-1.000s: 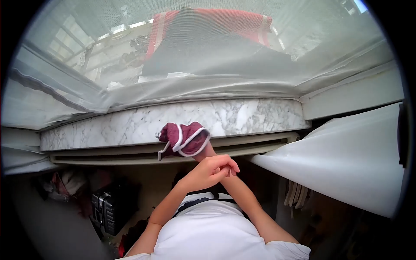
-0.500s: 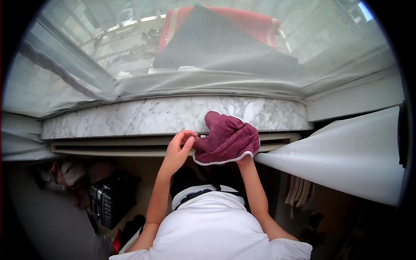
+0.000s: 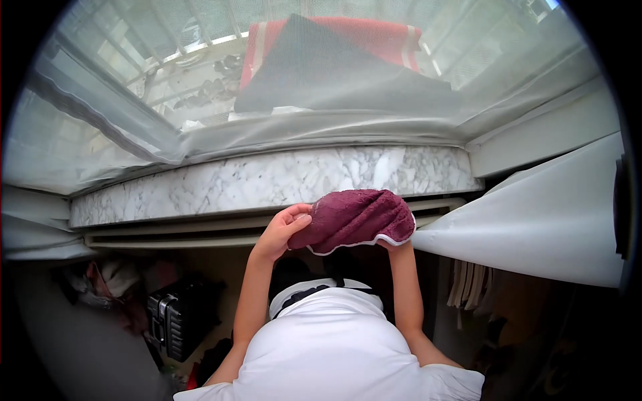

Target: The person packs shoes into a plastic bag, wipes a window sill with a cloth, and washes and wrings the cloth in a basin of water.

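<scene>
A maroon cloth (image 3: 361,217) with a white edge is stretched between my hands, just in front of the marble sill. My left hand (image 3: 284,230) pinches its left end, thumb and fingers on the fabric. The right end drapes over my right hand (image 3: 394,244), whose fingers are hidden beneath it; only the wrist and a bit of the palm show under the white edge.
The marble sill (image 3: 267,177) runs across, with a long pale slatted ledge (image 3: 180,237) below. A sheer curtain (image 3: 314,130) hangs over the window. White fabric (image 3: 521,220) slants in at the right. A black case (image 3: 177,321) stands at lower left.
The cloth has gone from bunched over my right hand to spread sideways. My right hand has moved right, and my left hand has moved from over my right forearm to the cloth's left end.
</scene>
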The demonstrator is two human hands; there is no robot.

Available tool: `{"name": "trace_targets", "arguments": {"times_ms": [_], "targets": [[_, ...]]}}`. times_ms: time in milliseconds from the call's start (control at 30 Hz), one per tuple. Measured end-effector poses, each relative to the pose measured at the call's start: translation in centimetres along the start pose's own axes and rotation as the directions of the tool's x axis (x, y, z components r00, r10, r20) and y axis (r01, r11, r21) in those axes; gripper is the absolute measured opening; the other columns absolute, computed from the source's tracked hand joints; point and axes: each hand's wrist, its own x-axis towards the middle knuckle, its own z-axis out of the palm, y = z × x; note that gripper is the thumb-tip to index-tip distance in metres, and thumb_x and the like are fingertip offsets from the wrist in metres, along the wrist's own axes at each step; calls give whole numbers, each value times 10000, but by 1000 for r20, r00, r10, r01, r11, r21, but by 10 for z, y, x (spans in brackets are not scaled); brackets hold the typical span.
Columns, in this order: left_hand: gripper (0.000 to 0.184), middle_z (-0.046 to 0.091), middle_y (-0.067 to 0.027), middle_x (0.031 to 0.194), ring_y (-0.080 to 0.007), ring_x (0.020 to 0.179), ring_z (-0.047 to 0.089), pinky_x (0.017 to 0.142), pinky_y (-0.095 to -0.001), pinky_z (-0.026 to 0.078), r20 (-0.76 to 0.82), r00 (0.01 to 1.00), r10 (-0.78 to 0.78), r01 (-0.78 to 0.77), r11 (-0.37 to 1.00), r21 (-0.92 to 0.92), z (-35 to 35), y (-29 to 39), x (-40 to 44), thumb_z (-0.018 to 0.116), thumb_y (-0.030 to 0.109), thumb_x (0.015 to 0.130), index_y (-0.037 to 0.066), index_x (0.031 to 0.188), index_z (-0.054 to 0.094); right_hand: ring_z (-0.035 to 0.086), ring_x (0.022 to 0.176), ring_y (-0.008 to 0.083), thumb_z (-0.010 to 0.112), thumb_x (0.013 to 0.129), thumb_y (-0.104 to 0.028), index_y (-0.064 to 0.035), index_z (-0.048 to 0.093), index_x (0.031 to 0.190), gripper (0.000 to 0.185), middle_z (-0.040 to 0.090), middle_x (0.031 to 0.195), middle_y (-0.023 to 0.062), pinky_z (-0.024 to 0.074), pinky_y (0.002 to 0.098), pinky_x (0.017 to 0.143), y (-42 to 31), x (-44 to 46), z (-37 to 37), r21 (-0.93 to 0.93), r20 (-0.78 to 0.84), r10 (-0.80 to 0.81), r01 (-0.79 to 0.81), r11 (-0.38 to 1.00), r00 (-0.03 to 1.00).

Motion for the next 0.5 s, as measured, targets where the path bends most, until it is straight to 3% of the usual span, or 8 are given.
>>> {"name": "trace_targets", "arguments": {"times_ms": [33,67,100,200,333,500], "targets": [[250,586,-53,974,-91,846,576,729,-221,481,-9,1000,16,-16,1000,6,-4,0,-1,531,120,877,17,1101,492,506,1088,219,788,610,-250,-63,483,1197,687,536,1185,101,394,348,953,2,0,-9,-365,24,193,-171,915,981],[243,590,-49,967,-81,828,573,713,-212,477,-17,999,32,-32,999,13,-6,1,-2,529,135,880,25,1094,493,501,1093,220,808,571,-281,-88,487,1192,725,525,1200,94,385,335,960,-4,2,-8,-678,-25,375,-292,675,926],[205,593,-45,945,-78,816,574,711,-205,472,-42,998,36,-35,999,7,-8,3,-3,531,137,880,32,1050,487,506,1084,240,761,638,-228,-71,498,1181,624,542,1178,99,372,327,968,-13,-1,-6,-779,23,340,-196,596,940],[173,584,-45,944,-77,798,568,705,-198,464,-59,994,91,-89,996,25,-14,7,-6,509,112,887,54,1039,452,507,1083,235,754,645,-205,-65,492,1186,617,544,1174,100,375,325,966,-20,0,-3,-701,128,302,-129,701,945],[179,566,-58,989,-81,839,557,709,-202,463,-69,991,114,-105,988,113,-15,9,-10,494,83,888,61,1053,428,508,1081,229,745,656,-173,-58,484,1193,608,546,1169,100,379,323,963,-3,-8,-20,-462,124,293,-206,863,948],[246,512,-103,1102,-117,928,547,759,-226,471,-31,988,149,-149,989,24,-8,21,-10,471,19,878,52,1098,366,509,1080,222,734,668,-133,-48,473,1201,599,548,1162,100,383,320,960,22,-22,-52,-197,90,316,-294,935,945]]}}
